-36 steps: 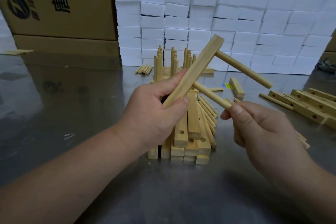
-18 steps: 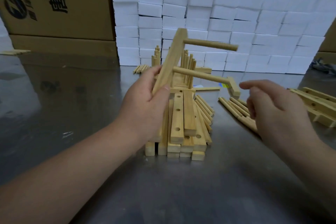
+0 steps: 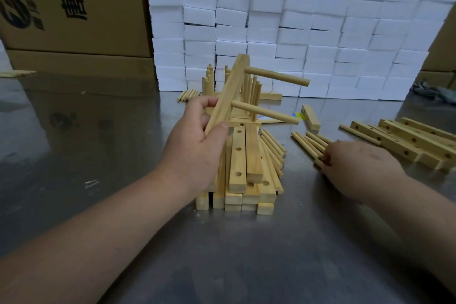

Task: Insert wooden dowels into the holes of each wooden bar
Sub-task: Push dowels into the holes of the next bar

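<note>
White foam blocks (image 3: pixel 308 32), cardboard boxes (image 3: pixel 74 7), steel table (image 3: pixel 246 254)

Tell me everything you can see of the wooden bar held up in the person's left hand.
The wooden bar is a pale, square-edged strip of light wood, tilted with its top end leaning to the right. An upper dowel and a lower dowel, both round, are set in it and stick out rightward. The left hand grips its lower end between thumb and fingers, above the stack of bars on the metal table.
</note>
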Demonstrator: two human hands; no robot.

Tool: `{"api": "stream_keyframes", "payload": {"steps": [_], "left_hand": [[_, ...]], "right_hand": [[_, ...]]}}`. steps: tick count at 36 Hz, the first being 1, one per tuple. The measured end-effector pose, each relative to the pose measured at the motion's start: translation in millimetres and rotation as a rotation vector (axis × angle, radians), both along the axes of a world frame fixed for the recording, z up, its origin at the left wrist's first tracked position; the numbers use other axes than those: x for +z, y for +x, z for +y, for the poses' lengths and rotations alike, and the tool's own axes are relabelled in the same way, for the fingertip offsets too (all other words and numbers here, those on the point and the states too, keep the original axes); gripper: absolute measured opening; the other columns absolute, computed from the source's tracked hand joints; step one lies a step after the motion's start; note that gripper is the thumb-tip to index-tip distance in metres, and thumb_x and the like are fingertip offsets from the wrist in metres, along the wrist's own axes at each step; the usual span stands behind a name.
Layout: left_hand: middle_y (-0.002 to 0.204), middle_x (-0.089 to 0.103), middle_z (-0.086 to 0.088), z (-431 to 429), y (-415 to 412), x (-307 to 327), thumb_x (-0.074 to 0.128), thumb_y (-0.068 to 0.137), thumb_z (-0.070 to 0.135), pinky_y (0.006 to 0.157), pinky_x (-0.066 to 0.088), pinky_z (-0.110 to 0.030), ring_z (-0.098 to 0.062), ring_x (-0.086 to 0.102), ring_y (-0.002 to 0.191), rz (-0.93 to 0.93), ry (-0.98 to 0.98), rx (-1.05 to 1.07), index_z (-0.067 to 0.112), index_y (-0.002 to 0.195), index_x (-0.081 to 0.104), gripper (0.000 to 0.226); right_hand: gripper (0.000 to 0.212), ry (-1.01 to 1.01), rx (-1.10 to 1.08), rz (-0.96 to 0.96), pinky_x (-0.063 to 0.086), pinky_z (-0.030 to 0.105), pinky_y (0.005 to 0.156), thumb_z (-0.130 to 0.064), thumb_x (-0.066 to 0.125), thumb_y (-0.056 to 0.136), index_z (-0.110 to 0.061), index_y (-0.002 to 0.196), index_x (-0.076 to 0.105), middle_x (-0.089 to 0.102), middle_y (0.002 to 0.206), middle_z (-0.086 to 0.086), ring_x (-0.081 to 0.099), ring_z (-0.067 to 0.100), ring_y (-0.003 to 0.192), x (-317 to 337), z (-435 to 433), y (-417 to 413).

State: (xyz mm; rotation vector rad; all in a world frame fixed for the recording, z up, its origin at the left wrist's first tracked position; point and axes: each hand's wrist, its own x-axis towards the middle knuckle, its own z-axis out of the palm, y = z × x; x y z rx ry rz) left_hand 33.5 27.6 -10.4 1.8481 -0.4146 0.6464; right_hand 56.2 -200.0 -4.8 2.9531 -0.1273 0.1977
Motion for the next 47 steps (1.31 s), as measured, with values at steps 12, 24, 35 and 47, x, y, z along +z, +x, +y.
{"api": "stream_keyframes", "payload": {"steps": [12,24,35,47], "left_hand": [[0.057,0.055,0.018,-4.6,-0.7,14.6,0.034,0.098,0.017,0.046,0.037,-0.011,0.005,0.048,0.047,0.214,-0.293,-0.108,0.035,0.096,0.056,0.029],[0.057,0.054,0.021,-13.5,-9.6,15.6,0.033,0.077,0.021,0.046,0.039,-0.009,0.004,0.05,0.048,0.249,-0.228,-0.374,0.036,0.102,0.059,0.039],[0.085,0.05,-0.001,-12.6,-7.6,8.8,0.033,0.095,0.022,0.05,0.041,-0.014,-0.011,0.044,0.065,0.266,-0.207,-0.305,0.037,0.122,0.054,0.038],[0.077,0.045,0.005,-12.9,-9.5,6.8,0.031,0.1,0.02,0.051,0.039,-0.013,-0.002,0.046,0.053,0.273,-0.114,-0.302,0.02,0.137,0.044,0.038]], "right_hand": [[0.028,0.446,0.63,-0.44,0.032,0.021,0.056,-0.039,0.037,0.092,-0.026,0.106,0.058,0.041,0.087,-0.012,0.043,0.007,0.068,5.6,25.0,-30.2],[0.04,0.502,0.77,-0.504,0.032,0.011,0.057,-0.022,0.044,0.087,-0.018,0.124,0.057,0.045,0.074,-0.017,0.044,0.007,0.073,4.5,52.4,-53.6],[0.024,0.624,0.795,-0.534,0.037,0.006,0.053,-0.032,0.059,0.085,-0.028,0.107,0.067,0.049,0.068,-0.031,0.05,-0.012,0.071,0.7,48.5,-54.6],[0.038,0.662,0.86,-0.553,0.042,0.01,0.063,-0.038,0.044,0.086,-0.021,0.111,0.067,0.049,0.072,-0.026,0.05,-0.006,0.071,-0.5,46.2,-54.4]]}}
